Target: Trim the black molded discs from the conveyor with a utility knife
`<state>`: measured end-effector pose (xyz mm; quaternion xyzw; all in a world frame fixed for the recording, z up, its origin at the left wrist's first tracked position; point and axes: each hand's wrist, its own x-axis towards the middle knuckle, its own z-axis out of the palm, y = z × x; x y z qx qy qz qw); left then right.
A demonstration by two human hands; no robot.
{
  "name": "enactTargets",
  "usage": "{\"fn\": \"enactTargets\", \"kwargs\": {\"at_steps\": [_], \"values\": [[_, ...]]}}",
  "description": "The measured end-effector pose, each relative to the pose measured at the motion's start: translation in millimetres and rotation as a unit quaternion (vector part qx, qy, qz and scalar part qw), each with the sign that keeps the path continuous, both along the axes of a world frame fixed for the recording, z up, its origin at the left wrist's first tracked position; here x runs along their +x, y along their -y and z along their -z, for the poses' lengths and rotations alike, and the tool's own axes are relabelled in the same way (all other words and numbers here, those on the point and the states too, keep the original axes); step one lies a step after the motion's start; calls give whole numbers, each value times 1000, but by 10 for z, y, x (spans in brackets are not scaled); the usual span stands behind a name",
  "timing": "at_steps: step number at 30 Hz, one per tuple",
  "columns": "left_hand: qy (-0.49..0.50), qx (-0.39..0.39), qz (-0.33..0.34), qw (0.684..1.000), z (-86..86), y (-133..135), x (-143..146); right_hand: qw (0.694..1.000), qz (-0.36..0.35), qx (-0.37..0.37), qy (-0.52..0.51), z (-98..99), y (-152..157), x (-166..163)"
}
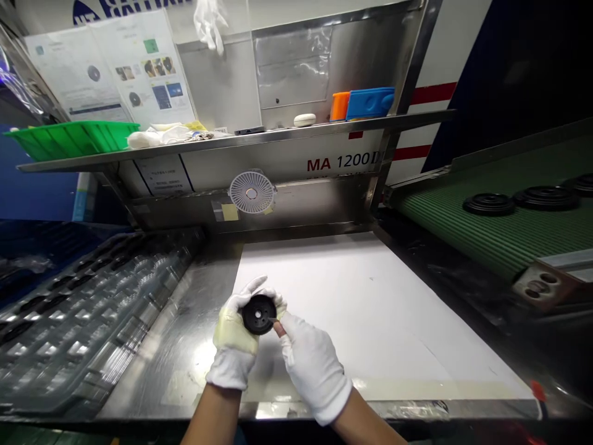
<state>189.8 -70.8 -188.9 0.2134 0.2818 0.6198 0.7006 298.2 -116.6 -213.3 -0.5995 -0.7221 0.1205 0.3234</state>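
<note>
My left hand [236,337], in a white glove, is closed around a small black round disc part [258,314] and holds it up facing me above the front of the bench. My right hand [312,364], also gloved in white, is pinched with its fingertips against the disc's right edge, where a thin dark tool or pin seems to sit. Both hands hover over the left edge of a white sheet [370,309] that covers the steel worktop [185,352].
A clear plastic tray [83,309] with black parts in its pockets lies at left. A green conveyor belt [486,235] at right carries black discs [488,204]. A small white fan [252,192] hangs under the shelf [231,143], which holds a green bin [74,138] and blue and orange boxes.
</note>
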Motion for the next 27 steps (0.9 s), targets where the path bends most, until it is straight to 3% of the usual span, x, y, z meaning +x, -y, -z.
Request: {"fn": "enactTargets", "kwargs": {"at_steps": [5, 10, 17, 21, 27], "values": [[14, 10, -19, 1000, 38, -35, 110, 999, 50, -15, 5, 24, 60, 2], [8, 67, -38, 997, 59, -51, 132, 998, 66, -2, 11, 1, 137, -150], [29, 1, 96, 995, 95, -122, -131, 995, 92, -14, 31, 25, 55, -193], [54, 4, 49, 997, 175, -203, -129, 991, 112, -28, 60, 40, 20, -254], [90, 7, -30, 995, 224, -231, -90, 995, 75, -25, 53, 43, 80, -395]]}}
